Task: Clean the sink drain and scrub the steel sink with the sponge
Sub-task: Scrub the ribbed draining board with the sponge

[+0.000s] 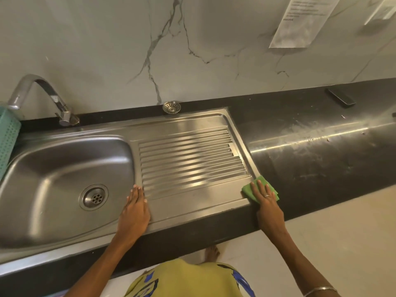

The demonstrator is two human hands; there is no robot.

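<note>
A steel sink (pixel 53 168) with a ribbed drainboard (pixel 190 153) is set into a black counter. Its drain (pixel 93 197) sits open in the basin floor. The round steel strainer (pixel 171 107) lies apart on the counter by the wall. My left hand (pixel 135 209) rests flat with straight fingers on the steel between basin and drainboard. My right hand (pixel 266 202) presses a green sponge (pixel 260 183) flat onto the drainboard's near right corner, where steel meets counter.
A curved tap (pixel 42 93) stands at the back left beside a teal perforated basket (pixel 8 138). A dark phone (pixel 340 97) lies on the black counter (pixel 310 157) at the back right. A paper sheet (pixel 300 20) hangs on the marble wall.
</note>
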